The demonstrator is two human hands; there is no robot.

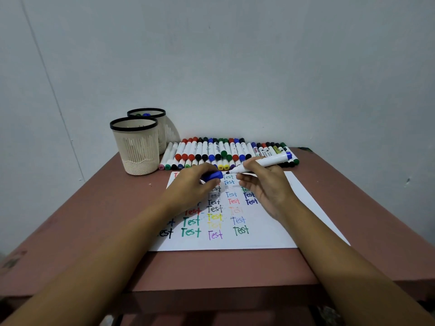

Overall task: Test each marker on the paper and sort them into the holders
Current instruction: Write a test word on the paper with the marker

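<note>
Left hand (pixel 193 184) grips the cap (pixel 213 176), right hand (pixel 266 184) grips the marker (pixel 266 162), whose tip should meet bare paper (pixel 294 208) lightly.

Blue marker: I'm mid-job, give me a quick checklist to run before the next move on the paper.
1. The blue marker is uncapped: ok.
2. The right hand grips its barrel: ok.
3. The left hand holds the blue cap: ok.
4. The paper has bare room on its right: ok.
5. Tip touching the paper: cannot tell.
6. The front holder and rear holder stand upright: ok.
</note>
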